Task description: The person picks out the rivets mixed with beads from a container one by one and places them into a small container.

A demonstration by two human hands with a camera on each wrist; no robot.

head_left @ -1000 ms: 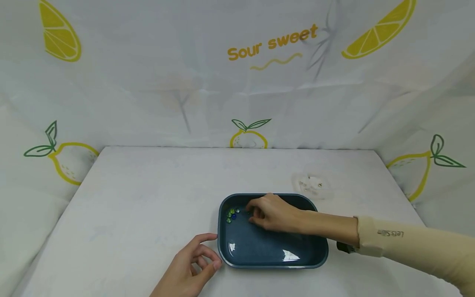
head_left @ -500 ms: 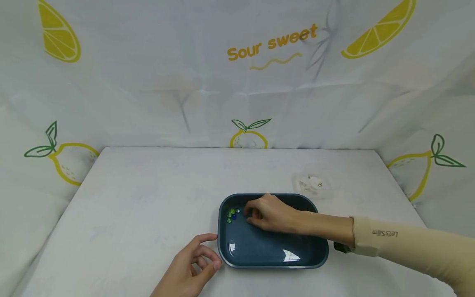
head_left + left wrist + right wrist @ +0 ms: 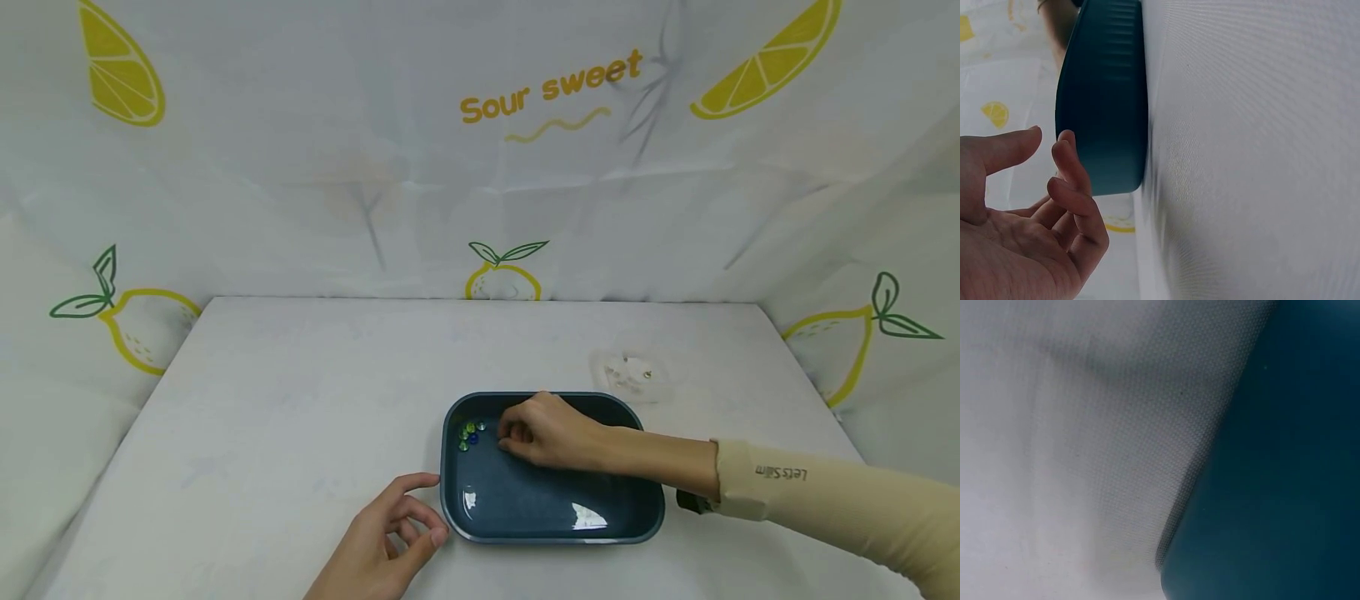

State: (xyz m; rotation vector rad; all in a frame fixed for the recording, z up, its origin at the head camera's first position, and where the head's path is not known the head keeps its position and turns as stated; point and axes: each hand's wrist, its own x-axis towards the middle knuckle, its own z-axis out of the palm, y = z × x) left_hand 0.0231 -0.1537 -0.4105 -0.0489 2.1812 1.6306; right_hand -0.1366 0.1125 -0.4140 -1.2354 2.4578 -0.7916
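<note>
The dark blue tray [image 3: 555, 517] lies on the white table, with several glass marbles [image 3: 470, 435], green, yellow-green, clear and dark blue, clustered at its far left corner. My right hand [image 3: 551, 429] reaches into the tray just right of the marbles. Its fingers bend downward, and what lies beneath or between the fingertips is hidden; the right wrist view shows only the tray's outer wall [image 3: 1260, 487] and the table. Beside the tray's left end is my left hand [image 3: 390, 533], its fingers loosely bent and holding nothing. In the left wrist view its fingertips are at the tray's wall [image 3: 1104, 125].
A shallow clear plastic container [image 3: 656, 387] with small bits in it stands behind the tray, to the right. White cloth printed with lemons [image 3: 502, 283] hangs behind the table [image 3: 262, 417] and along both sides.
The fingers of my right hand moved slightly left, then drew back a little and closer together. My left hand, the tray and the clustered marbles stay in place.
</note>
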